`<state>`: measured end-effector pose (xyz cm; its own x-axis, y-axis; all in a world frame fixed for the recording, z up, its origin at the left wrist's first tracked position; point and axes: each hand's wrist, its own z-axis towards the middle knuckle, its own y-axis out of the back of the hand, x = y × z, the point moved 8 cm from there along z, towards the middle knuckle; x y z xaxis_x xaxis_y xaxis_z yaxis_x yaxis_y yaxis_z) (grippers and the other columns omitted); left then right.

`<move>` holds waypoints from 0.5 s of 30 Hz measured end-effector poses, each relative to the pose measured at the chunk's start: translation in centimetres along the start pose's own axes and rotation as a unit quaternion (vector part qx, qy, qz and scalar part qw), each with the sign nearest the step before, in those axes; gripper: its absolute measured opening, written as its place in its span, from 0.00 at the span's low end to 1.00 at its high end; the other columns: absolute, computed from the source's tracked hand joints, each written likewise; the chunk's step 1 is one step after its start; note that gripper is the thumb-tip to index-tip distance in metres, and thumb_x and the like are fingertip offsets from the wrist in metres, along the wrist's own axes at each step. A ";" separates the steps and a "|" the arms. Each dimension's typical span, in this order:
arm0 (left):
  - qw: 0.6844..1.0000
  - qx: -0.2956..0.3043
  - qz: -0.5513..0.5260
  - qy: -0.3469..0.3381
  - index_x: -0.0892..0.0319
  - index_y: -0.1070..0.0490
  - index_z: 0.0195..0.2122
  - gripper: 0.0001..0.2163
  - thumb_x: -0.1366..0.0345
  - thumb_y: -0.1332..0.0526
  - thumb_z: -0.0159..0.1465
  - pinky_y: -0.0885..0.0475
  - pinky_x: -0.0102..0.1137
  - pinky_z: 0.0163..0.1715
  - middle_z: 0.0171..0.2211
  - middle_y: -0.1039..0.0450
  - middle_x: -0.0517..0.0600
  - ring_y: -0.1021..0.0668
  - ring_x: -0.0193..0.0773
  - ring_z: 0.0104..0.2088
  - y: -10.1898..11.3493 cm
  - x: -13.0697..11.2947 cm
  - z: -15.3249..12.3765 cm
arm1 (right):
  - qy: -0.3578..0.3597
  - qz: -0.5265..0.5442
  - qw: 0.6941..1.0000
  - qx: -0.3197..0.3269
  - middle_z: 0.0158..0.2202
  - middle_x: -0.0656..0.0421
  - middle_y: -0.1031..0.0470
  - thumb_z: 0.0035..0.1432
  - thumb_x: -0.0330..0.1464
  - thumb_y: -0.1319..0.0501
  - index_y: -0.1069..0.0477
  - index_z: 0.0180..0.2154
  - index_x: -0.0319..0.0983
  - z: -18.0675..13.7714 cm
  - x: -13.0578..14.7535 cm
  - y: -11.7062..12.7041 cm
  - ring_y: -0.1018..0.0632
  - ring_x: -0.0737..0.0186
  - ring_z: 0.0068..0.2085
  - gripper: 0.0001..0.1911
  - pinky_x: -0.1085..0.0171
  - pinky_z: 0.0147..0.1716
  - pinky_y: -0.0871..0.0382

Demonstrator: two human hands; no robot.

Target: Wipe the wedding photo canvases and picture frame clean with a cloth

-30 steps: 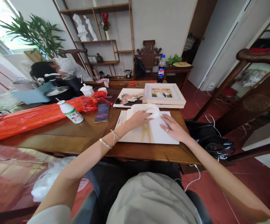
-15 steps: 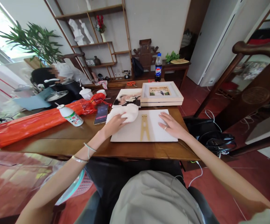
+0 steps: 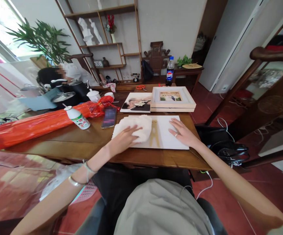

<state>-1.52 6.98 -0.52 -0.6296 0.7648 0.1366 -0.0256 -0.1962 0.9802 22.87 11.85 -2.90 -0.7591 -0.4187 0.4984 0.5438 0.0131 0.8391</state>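
So the fluffy white cloth (image 3: 141,125) is at nine o'clock on a white board (image 3: 167,137), right next to a tan A-shaped leg (image 3: 154,125) in the middle. If anything goes sideways, I'd bet on that leg: the cloth looks loose and shaggy, so its edge could snag there if pushed toward three o'clock. A hard shove might also skid the whole board if it isn't pinned well. The cloth looks thick and soft, kinda bunched, with a lumpy rounded outline. The left hand (image 3: 125,139) lies on it, fingers a bit apart, not pinching as far as I can see. The right hand (image 3: 184,133) is over at three o'clock, fingers spread on the board. Farther out on the worktop (image 3: 90,140) there's a photo print (image 3: 136,101) at eleven, a framed picture (image 3: 171,96) at one, and a phone (image 3: 109,118) around ten, with a white-and-green bottle (image 3: 78,118) beyond it.
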 end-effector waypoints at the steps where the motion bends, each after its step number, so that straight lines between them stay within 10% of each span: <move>1: 1.000 -0.001 0.001 0.014 0.61 0.24 0.41 0.10 0.64 0.44 0.68 0.39 0.44 0.61 0.64 0.42 0.57 0.37 0.49 0.63 -0.3 1.2 1.1 | 0.002 0.002 1.000 -0.001 0.67 0.49 0.46 0.63 0.50 0.51 0.40 0.62 0.37 0.0 0.1 0.0 0.48 0.50 0.69 0.34 0.47 0.67 0.56; 8: 0.999 -0.012 0.005 0.049 0.66 0.26 0.44 0.14 0.61 0.47 0.70 0.40 0.46 0.61 0.62 0.41 0.65 0.37 0.52 0.63 -1.0 4.9 5.1 | 0.000 0.013 1.000 0.000 0.68 0.52 0.47 0.62 0.51 0.51 0.41 0.63 0.42 -0.2 0.2 0.3 0.49 0.50 0.69 0.33 0.47 0.67 0.57; 15: 1.000 0.009 0.008 0.004 0.61 0.23 0.37 0.09 0.64 0.41 0.67 0.40 0.46 0.61 0.63 0.40 0.59 0.38 0.53 0.63 0.2 -2.5 0.1 | 0.004 0.013 1.000 -0.005 0.68 0.52 0.47 0.62 0.51 0.51 0.40 0.63 0.41 0.0 -0.1 0.0 0.48 0.49 0.69 0.33 0.46 0.67 0.56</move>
<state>0.10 5.04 -0.62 -0.6359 0.7566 0.1520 -0.0014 -0.1981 0.9802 22.98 11.87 -2.95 -0.7418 -0.4263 0.5178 0.5668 0.0143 0.8237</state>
